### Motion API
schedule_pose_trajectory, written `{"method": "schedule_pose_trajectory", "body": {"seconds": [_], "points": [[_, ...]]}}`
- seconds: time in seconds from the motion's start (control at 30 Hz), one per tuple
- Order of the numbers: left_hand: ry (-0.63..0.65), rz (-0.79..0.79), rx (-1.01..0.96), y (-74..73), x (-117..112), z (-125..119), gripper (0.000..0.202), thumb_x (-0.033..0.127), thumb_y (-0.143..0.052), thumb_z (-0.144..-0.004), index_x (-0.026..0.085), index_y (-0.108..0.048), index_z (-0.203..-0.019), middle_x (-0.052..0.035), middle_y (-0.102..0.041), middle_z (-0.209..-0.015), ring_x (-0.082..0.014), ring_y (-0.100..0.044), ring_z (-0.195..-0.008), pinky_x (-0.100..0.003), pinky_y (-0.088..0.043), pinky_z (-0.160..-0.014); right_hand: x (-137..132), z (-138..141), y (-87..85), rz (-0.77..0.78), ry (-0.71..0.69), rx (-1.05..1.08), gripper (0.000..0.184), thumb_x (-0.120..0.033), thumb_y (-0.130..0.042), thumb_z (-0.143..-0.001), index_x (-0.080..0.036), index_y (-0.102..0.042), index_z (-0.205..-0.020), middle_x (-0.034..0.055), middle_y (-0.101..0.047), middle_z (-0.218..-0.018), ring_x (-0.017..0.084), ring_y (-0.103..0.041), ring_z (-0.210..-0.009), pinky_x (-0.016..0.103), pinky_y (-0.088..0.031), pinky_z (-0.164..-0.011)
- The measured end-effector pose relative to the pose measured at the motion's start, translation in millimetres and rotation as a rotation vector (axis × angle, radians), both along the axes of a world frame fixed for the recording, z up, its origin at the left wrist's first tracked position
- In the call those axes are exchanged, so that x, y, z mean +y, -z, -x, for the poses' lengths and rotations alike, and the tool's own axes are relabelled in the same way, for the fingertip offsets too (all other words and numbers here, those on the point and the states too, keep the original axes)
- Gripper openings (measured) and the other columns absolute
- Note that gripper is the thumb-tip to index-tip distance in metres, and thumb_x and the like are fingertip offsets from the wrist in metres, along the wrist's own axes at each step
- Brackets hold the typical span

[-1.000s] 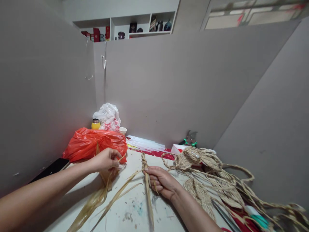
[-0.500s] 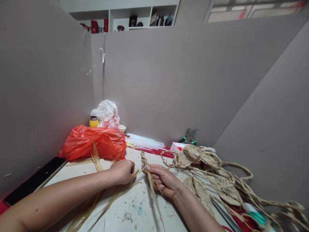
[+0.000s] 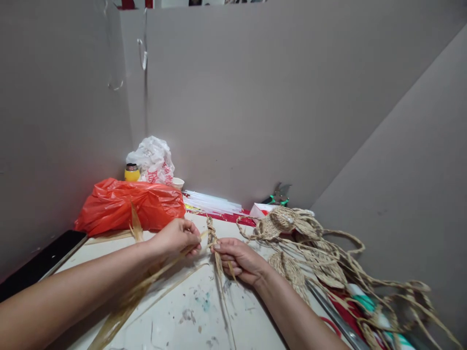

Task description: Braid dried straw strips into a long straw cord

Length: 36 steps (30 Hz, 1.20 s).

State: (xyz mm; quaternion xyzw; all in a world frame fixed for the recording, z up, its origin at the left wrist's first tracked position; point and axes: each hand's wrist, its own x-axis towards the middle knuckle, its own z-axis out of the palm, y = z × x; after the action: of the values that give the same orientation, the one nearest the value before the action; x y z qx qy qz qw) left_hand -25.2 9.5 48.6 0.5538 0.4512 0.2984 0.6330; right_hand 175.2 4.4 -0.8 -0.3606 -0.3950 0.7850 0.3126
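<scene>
I watch through one head camera, behind and above the left hand [image 3: 178, 238] and right hand [image 3: 239, 260], facing forward and slightly down. It sits close, both forearms [image 3: 91, 287] in view, with the table [image 3: 175, 311] beneath the hands and the wall [image 3: 237, 97] beyond them.

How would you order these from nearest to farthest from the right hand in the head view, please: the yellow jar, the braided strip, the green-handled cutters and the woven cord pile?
From the right hand:
1. Braided strip: pinched in it.
2. Woven cord pile: just to its right.
3. Green-handled cutters: beyond the pile, by the back wall.
4. Yellow jar: far left, behind the red bag.
</scene>
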Motion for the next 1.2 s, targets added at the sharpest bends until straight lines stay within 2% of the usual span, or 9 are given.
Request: {"method": "schedule_pose_trajectory", "body": {"seconds": [0.1,0.17,0.3,0.47,0.6,0.8,0.93,1.03,1.2], "points": [[0.136,0.039,0.035,4.4,-10.8,-9.8,0.026,0.037,-0.066,-0.059,0.016,-0.051,-0.064,0.0015,-0.058,-0.054,-0.0099,-0.051,-0.047,-0.021,-0.038,-0.047,-1.2,0.5,0.7,-0.021,0.021,-0.043,0.028,-0.028,-0.075,-0.065,-0.015,-0.051,-0.067,-0.0136,-0.025,-0.043,-0.001,-0.010,-0.036,0.014,-0.004,-0.033],[0.191,-0.106,0.162,8.3,-12.2,-11.4,0.031,0.043,-0.064,-0.064,0.015,-0.052,-0.057,0.0032,-0.053,-0.048,-0.0080,-0.046,-0.046,-0.020,-0.034,-0.046,-2.0,0.8,0.2,-0.038,0.028,-0.054,0.029,-0.029,-0.075,-0.065,-0.015,-0.049,-0.066,-0.0133,-0.025,-0.044,0.000,-0.010,-0.037,0.014,-0.004,-0.033],[0.075,-0.424,0.365,14.3,-2.9,-12.4,0.036,0.045,-0.054,-0.073,0.015,-0.049,-0.053,0.0042,-0.047,-0.045,-0.0074,-0.042,-0.045,-0.019,-0.027,-0.044,-4.0,2.2,-3.8,-0.064,0.022,-0.079,0.029,-0.032,-0.074,-0.065,-0.014,-0.052,-0.069,-0.0134,-0.025,-0.043,0.000,-0.010,-0.037,0.015,-0.004,-0.034],[0.075,-0.279,0.346,18.7,6.8,-26.4,0.027,0.040,-0.063,-0.064,0.019,-0.051,-0.075,0.0040,-0.055,-0.049,-0.0118,-0.050,-0.046,-0.020,-0.035,-0.045,-6.2,4.0,-8.0,-0.056,0.067,-0.145,0.036,-0.034,-0.076,-0.062,-0.018,-0.043,-0.062,-0.0142,-0.025,-0.041,0.000,-0.009,-0.036,0.015,-0.003,-0.033],[0.154,-0.103,0.282,21.9,9.4,-33.3,0.028,0.036,-0.064,-0.062,0.019,-0.048,-0.078,0.0041,-0.054,-0.047,-0.0123,-0.050,-0.044,-0.022,-0.041,-0.047,-5.3,2.4,-7.0,-0.079,0.060,-0.168,0.036,-0.032,-0.074,-0.062,-0.019,-0.040,-0.061,-0.0144,-0.025,-0.041,0.000,-0.008,-0.036,0.015,-0.004,-0.033],[0.093,-0.425,0.499,23.4,5.3,-33.3,0.018,0.026,-0.062,-0.058,0.017,-0.057,-0.073,0.0035,-0.052,-0.055,-0.0101,-0.046,-0.050,-0.018,-0.029,-0.043,-5.5,4.2,-6.9,-0.080,0.054,-0.185,0.033,-0.038,-0.066,-0.070,-0.019,-0.040,-0.063,-0.0134,-0.028,-0.041,0.000,-0.009,-0.034,0.015,-0.004,-0.033],[0.069,-0.493,0.523,18.4,-1.2,-34.0,0.013,0.024,-0.056,-0.065,0.016,-0.062,-0.072,0.0011,-0.057,-0.061,-0.0105,-0.047,-0.055,-0.019,-0.030,-0.047,-6.4,8.2,-6.3,-0.074,0.117,-0.206,0.036,-0.047,-0.062,-0.072,-0.019,-0.042,-0.062,-0.0129,-0.029,-0.040,0.001,-0.010,-0.033,0.015,-0.005,-0.032],[0.101,-0.397,0.419,17.0,-0.4,-32.7,0.014,0.026,-0.056,-0.066,0.015,-0.064,-0.070,0.0020,-0.055,-0.057,-0.0095,-0.045,-0.051,-0.019,-0.031,-0.047,-5.8,9.8,-4.4,-0.082,0.141,-0.230,0.033,-0.046,-0.061,-0.073,-0.017,-0.048,-0.063,-0.0124,-0.029,-0.038,0.001,-0.011,-0.032,0.015,-0.005,-0.031],[0.170,0.067,0.161,16.7,7.9,-26.8,0.017,0.030,-0.054,-0.067,0.015,-0.062,-0.068,0.0038,-0.050,-0.046,-0.0086,-0.041,-0.039,-0.021,-0.035,-0.043,-3.4,7.6,-3.4,-0.078,0.092,-0.235,0.030,-0.041,-0.057,-0.076,-0.016,-0.051,-0.062,-0.0117,-0.028,-0.038,0.001,-0.011,-0.032,0.016,-0.005,-0.030]]}}
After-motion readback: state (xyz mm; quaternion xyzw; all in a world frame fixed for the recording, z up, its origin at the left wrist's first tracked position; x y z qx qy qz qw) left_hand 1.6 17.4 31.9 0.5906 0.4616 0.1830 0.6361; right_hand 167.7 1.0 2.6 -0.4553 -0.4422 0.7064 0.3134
